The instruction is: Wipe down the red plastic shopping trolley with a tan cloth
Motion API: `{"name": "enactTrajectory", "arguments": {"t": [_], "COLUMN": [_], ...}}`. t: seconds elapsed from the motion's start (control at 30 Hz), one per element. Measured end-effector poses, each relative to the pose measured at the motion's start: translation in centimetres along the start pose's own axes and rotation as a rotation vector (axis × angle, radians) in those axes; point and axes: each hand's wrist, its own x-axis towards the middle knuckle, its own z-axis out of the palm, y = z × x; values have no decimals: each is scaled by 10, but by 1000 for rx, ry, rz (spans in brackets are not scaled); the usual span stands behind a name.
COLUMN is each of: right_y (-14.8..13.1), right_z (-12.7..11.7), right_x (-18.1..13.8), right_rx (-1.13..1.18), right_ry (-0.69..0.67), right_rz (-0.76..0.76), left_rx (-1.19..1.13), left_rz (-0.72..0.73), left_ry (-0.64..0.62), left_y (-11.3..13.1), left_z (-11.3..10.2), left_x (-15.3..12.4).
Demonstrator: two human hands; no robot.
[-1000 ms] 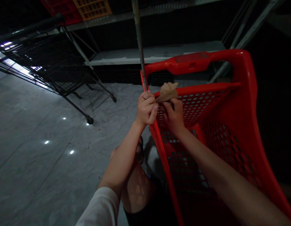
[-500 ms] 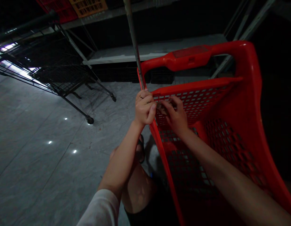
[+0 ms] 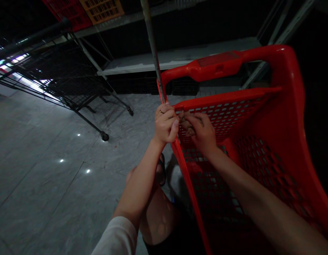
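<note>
A red plastic shopping cart (image 3: 248,117) with a perforated basket and a red handle bar fills the right half. My left hand (image 3: 166,124) is closed on the cart's near corner rim, beside a thin grey metal pole (image 3: 153,49) that rises from that corner. My right hand (image 3: 202,132) sits just inside the basket against the perforated end wall, fingers curled round a small brownish wad (image 3: 185,121) pressed to the plastic. The wad is mostly hidden by my fingers.
A black wire cart (image 3: 60,78) on castors stands at the left on the grey tiled floor (image 3: 47,184). Low grey shelving (image 3: 179,58) runs behind. Red and orange crates (image 3: 86,10) sit on top. My knee and sandalled foot (image 3: 161,170) are below the left arm.
A second ago the brown wad stood up above the cart's rim between both hands. It has gone down behind the rim, and my right hand has moved lower against the perforated wall.
</note>
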Motion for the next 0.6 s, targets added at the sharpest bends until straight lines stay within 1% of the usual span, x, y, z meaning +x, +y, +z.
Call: {"name": "enactTrajectory", "arguments": {"t": [0.07,0.13,0.23,0.33,0.4,0.47,0.53,0.6], "right_y": [-5,-8,-5,5,12,17,17,14], "right_z": [0,5,17,24,24,21,18,14], "right_x": [13,15,1,-23,-37,-45,-48,-47], "right_rx": [16,14,1,-18,-24,-13,9,29], "right_ry": [54,43,-22,-66,-101,-123,-104,-80], "right_rz": [19,27,11,-25,-38,-45,-61,-94], "left_rx": [-6,-17,-22,3,19,8,-7,-9], "left_rz": [2,37,78,40,7,21,35,20], "left_ry": [0,31,69,20,-6,13,31,20], "left_y": [0,0,0,0,0,0,-1,-1], "left_z": [0,1,0,0,-1,-1,0,0], "left_x": [0,1,2,1,1,0,-1,-2]}}
